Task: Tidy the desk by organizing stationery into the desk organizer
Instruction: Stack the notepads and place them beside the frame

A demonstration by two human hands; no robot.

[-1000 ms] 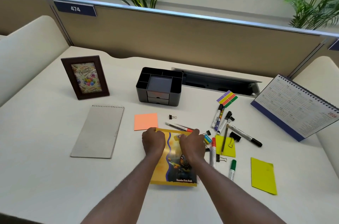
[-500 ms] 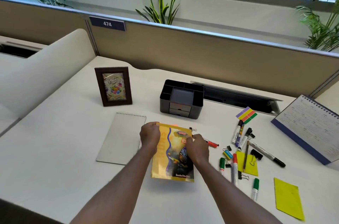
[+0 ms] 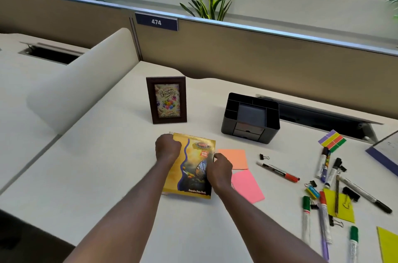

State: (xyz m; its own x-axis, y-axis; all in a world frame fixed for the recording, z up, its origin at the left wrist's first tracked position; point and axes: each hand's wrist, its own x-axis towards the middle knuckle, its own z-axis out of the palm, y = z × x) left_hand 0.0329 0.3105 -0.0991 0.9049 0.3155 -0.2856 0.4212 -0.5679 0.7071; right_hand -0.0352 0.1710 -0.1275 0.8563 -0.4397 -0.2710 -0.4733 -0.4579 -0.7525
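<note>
A yellow picture-cover notebook (image 3: 191,168) lies on the desk in front of me. My left hand (image 3: 167,148) grips its top left corner and my right hand (image 3: 219,170) grips its right edge. A sliver of a spiral binding shows under the top left corner. The black desk organizer (image 3: 251,118) stands behind and to the right, its compartments holding nothing I can see. An orange sticky note (image 3: 235,158) and a pink one (image 3: 247,185) lie just right of the notebook. Markers (image 3: 277,171), binder clips (image 3: 263,156), a pencil and yellow notes (image 3: 342,209) are scattered at the right.
A framed birthday card (image 3: 166,100) stands behind the notebook. Coloured page flags (image 3: 331,141) and a desk calendar (image 3: 383,155) sit at the far right. A cable slot (image 3: 323,118) runs behind the organizer. A partition wall borders the back of the desk.
Both hands have carried the notebook left, over where the grey spiral pad lay. The orange note shows again and a pink note is uncovered. The view has swung left.
</note>
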